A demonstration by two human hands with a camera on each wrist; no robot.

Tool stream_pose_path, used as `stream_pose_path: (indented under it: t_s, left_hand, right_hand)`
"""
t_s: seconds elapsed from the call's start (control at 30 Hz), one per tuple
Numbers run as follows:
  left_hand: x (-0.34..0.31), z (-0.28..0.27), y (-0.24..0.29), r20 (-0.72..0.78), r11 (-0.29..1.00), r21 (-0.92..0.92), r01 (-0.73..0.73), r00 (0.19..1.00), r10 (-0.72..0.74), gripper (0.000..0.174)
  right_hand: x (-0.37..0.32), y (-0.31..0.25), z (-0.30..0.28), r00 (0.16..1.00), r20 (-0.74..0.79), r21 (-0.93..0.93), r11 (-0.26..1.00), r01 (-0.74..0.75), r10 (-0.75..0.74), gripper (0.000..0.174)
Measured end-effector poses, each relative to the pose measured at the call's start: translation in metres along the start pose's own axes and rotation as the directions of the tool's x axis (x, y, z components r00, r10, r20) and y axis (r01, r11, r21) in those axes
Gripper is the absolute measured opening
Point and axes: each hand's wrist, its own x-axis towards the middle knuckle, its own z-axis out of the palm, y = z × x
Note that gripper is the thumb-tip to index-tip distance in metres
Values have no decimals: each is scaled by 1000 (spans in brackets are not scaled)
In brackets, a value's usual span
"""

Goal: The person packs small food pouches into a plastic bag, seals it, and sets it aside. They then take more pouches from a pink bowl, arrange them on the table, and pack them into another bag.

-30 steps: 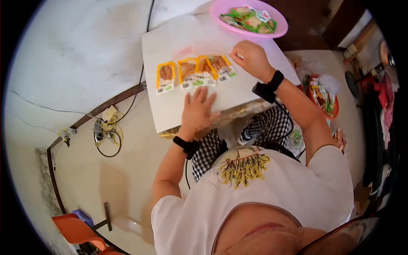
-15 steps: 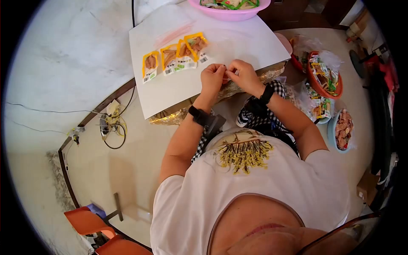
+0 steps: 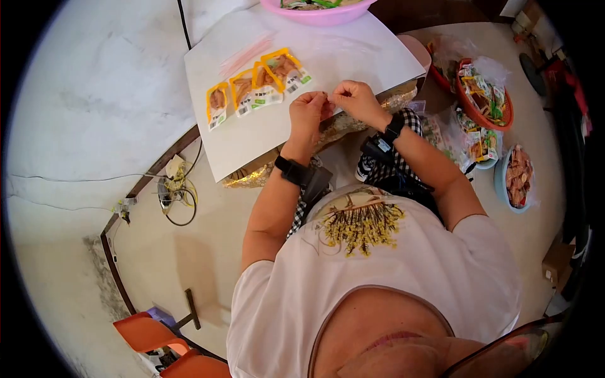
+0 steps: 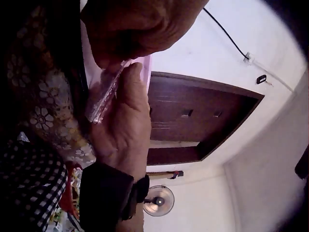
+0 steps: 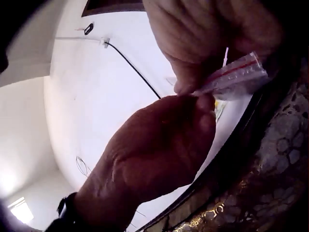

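My left hand (image 3: pixel 307 116) and right hand (image 3: pixel 359 102) meet over the table's front edge. Both pinch a small clear plastic bag (image 5: pixel 234 77) with a red line along it, its end sticking out past the fingers in the right wrist view. The left wrist view shows the same bag (image 4: pixel 104 99) between the hands, with the right hand (image 4: pixel 125 121) below. Several yellow-edged food packets lie in a row beyond my left hand: one apart (image 3: pixel 217 106), the others overlapping, the rightmost packet (image 3: pixel 287 68) tilted. Clear plastic with pinkish lines (image 3: pixel 247 55) lies behind them.
A pink basin (image 3: pixel 321 15) of green packets stands at the table's far edge. On the floor to the right are a red basket (image 3: pixel 508 120) of packets and a light-blue basin (image 3: pixel 501 189). Orange chairs (image 3: pixel 140 332) stand at lower left.
My left hand has left the table surface beside the packets and moved right; my right hand has come down to meet it. Both now hold the bag. The head view has shifted.
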Motion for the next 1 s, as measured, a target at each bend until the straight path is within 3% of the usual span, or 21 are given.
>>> stream_pose_path:
  t_s: [0.03,0.23,0.33,0.63,1.0]
  left_hand:
    - [0,0,1,-2,1000,-4,3,1000,-3,11]
    - [3,-5,-2,24,999,36,0,1000,-1,12]
    - [-1,-1,2,15,1000,-10,5,1000,-5,13]
    - [0,1,-2,17,1000,-2,13,1000,-13,14]
    - [2,2,1,45,996,62,62,997,-65,12]
  right_hand:
    - [0,0,1,1000,-10,59,998,-6,6,18]
    - [3,1,-2,991,-68,15,994,-111,112,17]
    - [4,6,-1,990,-78,112,988,-111,120,17]
    - [-2,-16,-2,972,3,67,970,-235,235,14]
    - [0,3,-3,991,-46,-17,992,-123,122,18]
